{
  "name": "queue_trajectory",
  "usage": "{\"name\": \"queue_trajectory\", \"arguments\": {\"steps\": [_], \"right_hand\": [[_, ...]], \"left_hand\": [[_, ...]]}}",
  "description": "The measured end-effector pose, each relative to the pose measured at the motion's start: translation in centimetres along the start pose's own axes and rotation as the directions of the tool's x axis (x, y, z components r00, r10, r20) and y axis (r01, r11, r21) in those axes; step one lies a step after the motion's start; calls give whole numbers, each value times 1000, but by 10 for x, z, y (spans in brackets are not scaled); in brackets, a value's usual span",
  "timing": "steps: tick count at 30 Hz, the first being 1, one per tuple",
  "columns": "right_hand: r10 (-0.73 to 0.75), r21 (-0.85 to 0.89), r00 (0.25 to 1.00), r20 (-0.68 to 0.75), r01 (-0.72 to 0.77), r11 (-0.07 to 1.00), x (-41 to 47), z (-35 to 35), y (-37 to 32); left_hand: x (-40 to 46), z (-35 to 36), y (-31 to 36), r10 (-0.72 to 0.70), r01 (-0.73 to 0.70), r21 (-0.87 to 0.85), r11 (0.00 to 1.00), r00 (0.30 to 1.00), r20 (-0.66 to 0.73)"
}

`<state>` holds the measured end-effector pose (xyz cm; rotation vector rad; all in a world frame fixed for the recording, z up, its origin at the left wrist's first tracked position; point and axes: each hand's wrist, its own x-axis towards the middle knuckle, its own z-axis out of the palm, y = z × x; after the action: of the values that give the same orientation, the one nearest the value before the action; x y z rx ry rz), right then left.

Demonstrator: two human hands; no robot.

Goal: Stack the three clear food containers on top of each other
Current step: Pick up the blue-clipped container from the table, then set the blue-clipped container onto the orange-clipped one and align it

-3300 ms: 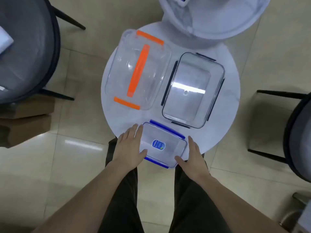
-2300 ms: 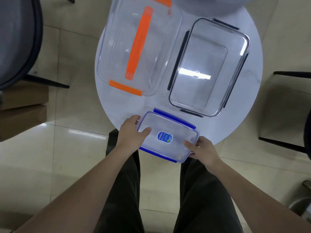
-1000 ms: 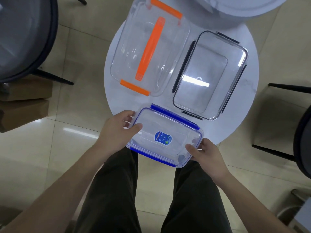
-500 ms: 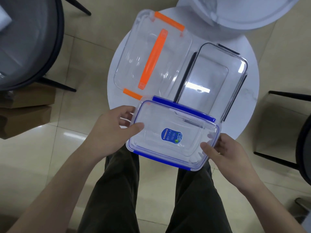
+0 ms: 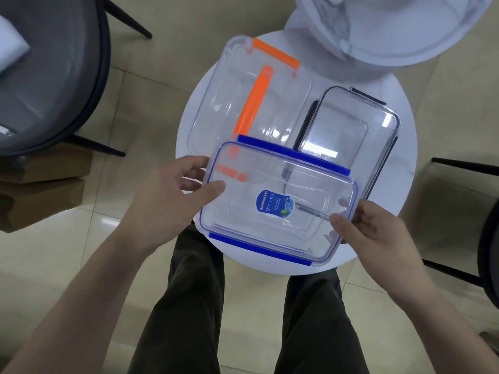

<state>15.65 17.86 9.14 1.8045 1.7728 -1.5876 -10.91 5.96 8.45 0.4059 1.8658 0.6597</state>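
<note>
I hold the blue-clipped container [image 5: 278, 203] in the air above the round table [image 5: 399, 168], my left hand [image 5: 167, 201] and right hand [image 5: 378, 236] closed on its 2 short ends to keep it level.

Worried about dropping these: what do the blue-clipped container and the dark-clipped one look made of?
Blue-clipped container: clear glossy plastic, judging by its thin see-through walls and flexible-looking rim. Dark-clipped container: clear, with a sharp bright reflection; glass or hard plastic, I cannot tell which.
</note>
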Motion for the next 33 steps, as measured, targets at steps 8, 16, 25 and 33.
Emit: {"name": "queue_trajectory", "arguments": {"steps": [8,16,25,33], "right_hand": [[-40,59,995,-87,45,997,22,8,-33],[-87,105,985,-147,103,989,48,17,-68],[-75,220,974,-215,123,968,78,8,-92],[-37,577,978,-204,150,803,90,-9,-97]], "left_hand": [[24,-5,15,82,-87,-28,996,986,-143],[46,-17,32,81,-99,-47,994,955,-286],[58,-28,25,-26,-37,-198,979,952,-305],[52,-23,18,-192,113,-407,906,969,-158]]}}
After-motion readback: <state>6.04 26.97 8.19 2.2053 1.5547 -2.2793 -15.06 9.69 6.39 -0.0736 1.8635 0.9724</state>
